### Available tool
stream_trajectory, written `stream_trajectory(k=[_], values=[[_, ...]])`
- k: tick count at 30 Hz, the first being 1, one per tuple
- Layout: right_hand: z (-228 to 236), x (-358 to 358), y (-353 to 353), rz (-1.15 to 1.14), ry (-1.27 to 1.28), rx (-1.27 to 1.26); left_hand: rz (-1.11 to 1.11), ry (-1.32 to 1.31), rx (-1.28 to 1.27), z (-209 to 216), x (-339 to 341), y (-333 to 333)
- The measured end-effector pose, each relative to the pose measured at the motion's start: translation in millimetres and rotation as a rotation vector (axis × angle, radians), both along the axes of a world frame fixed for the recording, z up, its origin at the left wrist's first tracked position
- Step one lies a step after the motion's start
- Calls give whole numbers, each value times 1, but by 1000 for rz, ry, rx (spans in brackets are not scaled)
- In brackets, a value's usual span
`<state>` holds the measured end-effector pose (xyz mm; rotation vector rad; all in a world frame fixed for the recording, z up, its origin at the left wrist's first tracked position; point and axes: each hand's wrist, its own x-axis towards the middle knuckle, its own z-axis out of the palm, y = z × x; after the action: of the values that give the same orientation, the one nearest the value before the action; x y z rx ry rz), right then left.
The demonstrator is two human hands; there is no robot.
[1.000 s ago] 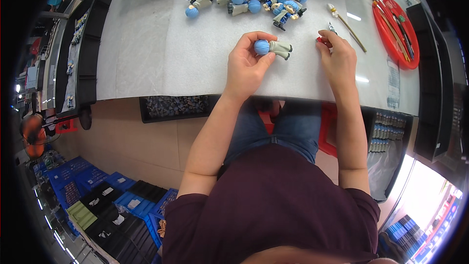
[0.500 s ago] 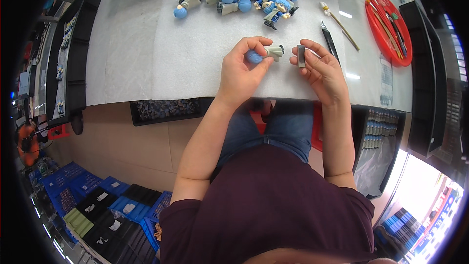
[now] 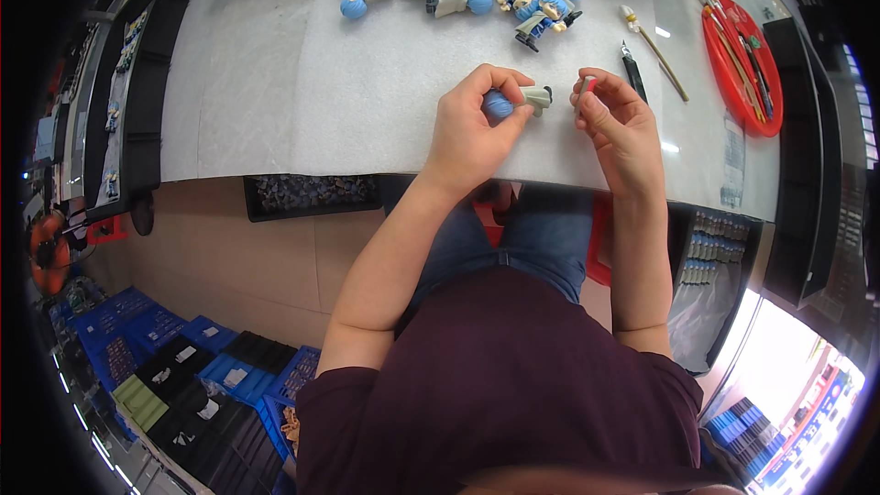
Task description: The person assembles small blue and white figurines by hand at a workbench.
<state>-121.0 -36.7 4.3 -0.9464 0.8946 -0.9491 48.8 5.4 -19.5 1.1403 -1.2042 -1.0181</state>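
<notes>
My left hand (image 3: 469,133) pinches a small figurine (image 3: 498,105) with a round blue head and a pale grey cloak. The figurine lies sideways, its dark feet pointing toward my right hand. Held upright between the fingertips of my right hand (image 3: 625,136) is a small thin block (image 3: 587,90), grey with a pinkish-red side. A short gap separates the block from the figurine's feet. Farther back on the white foam sheet (image 3: 385,101) lies a heap of similar figurines (image 3: 479,2).
Right of the heap lie a brush (image 3: 662,60) and a black craft knife (image 3: 633,71). A red oval tray (image 3: 775,92) holds several brushes at the right. Black trays (image 3: 151,73) stand at the left and right sides. Below the table edge sits a bin of small parts (image 3: 316,194).
The block in my right hand has turned, so its pinkish-red side now shows. Both hands appear slightly farther right, but the whole view has shifted too. The figurine stays in my left hand.
</notes>
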Motion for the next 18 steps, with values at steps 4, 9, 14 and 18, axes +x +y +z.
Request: stream_trajectory(k=[4, 9, 14, 18], values=[[2, 18, 5, -102, -7, -181, 34, -32, -11, -1, -1, 2], [5, 25, 8, -87, 254, -371, 50, -56, -29, 0, -3, 3], [2, 27, 9, -71, 369, -444, 85, -121, -54, 0, -5, 4], [-2, 31, 13, -169, 440, -532, 99, -117, -61, 0, -6, 4]])
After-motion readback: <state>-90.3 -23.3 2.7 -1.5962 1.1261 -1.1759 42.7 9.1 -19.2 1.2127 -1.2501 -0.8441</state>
